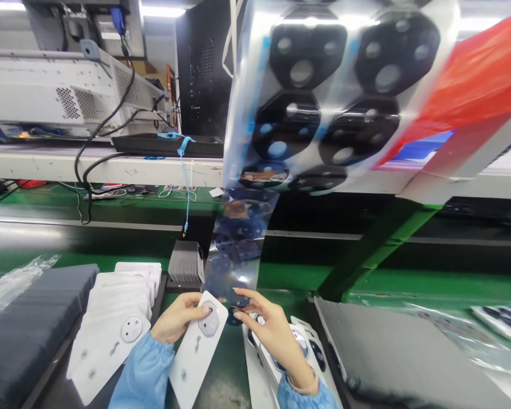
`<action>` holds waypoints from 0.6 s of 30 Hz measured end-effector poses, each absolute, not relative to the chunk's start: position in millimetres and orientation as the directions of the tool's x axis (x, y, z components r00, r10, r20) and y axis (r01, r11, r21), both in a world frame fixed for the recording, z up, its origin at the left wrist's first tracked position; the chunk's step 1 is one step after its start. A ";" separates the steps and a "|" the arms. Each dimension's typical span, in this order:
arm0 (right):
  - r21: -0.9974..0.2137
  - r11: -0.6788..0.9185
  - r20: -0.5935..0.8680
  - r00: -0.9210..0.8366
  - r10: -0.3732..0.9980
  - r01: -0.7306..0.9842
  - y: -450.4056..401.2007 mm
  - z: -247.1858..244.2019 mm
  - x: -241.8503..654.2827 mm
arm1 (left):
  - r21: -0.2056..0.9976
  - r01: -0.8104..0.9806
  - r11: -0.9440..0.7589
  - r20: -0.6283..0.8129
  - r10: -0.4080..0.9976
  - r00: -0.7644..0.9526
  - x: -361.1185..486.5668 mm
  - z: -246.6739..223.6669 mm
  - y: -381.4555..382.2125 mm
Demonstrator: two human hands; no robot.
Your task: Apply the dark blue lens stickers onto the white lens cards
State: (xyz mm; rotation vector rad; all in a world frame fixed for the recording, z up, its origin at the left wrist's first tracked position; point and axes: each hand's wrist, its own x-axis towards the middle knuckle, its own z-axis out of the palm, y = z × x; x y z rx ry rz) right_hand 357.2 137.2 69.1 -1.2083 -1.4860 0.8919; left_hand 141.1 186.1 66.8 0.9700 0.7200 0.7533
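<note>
My left hand (174, 318) grips a white phone back panel (196, 358) by its upper edge. The panel is tilted, its octagonal camera area by my thumb. My right hand (270, 326) pinches the lower end of a clear film strip (234, 250) between thumb and fingers. Dark octagonal camera-lens pieces with round holes run along this strip, which hangs down from above. Whether one piece has come loose at my fingertips I cannot tell. Beneath my right forearm lie more white panels (255, 369) with dark camera areas, partly hidden.
Overlapping white panels (114, 318) lie at left beside a dark grey pad (38, 335). A stack of thin grey plates (186, 262) stands behind my left hand. Another grey pad (409, 352) is at right. A white shelf edge (46, 167) and slanted post (378, 244) cross behind.
</note>
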 end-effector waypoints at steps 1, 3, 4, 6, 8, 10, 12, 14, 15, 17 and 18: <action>-0.930 0.256 0.261 -0.015 0.965 0.265 136.5 68.3 357.9 | 0.889 -0.255 0.380 -0.189 0.812 0.552 140.2 66.1 186.8; -0.877 0.341 0.354 -0.023 0.935 0.338 135.4 65.3 359.8 | 0.861 -0.295 0.414 -0.193 0.803 0.564 140.1 65.1 187.6; -0.832 0.400 0.421 -0.034 0.907 0.385 134.9 63.6 360.6 | 0.848 -0.307 0.431 -0.203 0.801 0.563 141.0 65.4 187.4; -0.704 0.508 0.562 -0.048 0.826 0.497 134.1 61.2 361.3 | 0.824 -0.330 0.461 -0.228 0.802 0.552 144.3 68.7 185.2; -0.559 0.554 0.679 -0.043 0.733 0.617 133.2 61.4 360.6 | 0.799 -0.365 0.478 -0.238 0.809 0.538 148.8 74.5 181.3; -0.448 0.562 0.747 -0.055 0.663 0.696 132.0 64.2 359.7 | 0.767 -0.410 0.494 -0.236 0.811 0.535 152.5 80.6 177.4; -0.396 0.580 0.772 -0.084 0.630 0.712 130.5 68.3 359.3 | 0.736 -0.448 0.507 -0.240 0.815 0.527 153.9 84.6 174.6; -0.413 0.593 0.772 -0.079 0.631 0.691 128.9 71.8 359.1 | 0.722 -0.470 0.507 -0.251 0.826 0.505 152.8 85.6 173.4; -0.451 0.591 0.765 -0.051 0.642 0.669 128.0 72.8 358.7 | 0.724 -0.472 0.503 -0.255 0.832 0.493 151.5 85.3 173.3; -0.595 0.569 0.706 0.032 0.707 0.568 126.3 73.3 356.8 | 0.735 -0.468 0.490 -0.250 0.838 0.485 149.0 84.0 173.2; -0.690 0.549 0.646 0.059 0.761 0.472 125.3 72.8 355.4 | 0.742 -0.464 0.483 -0.240 0.839 0.489 148.0 83.5 173.1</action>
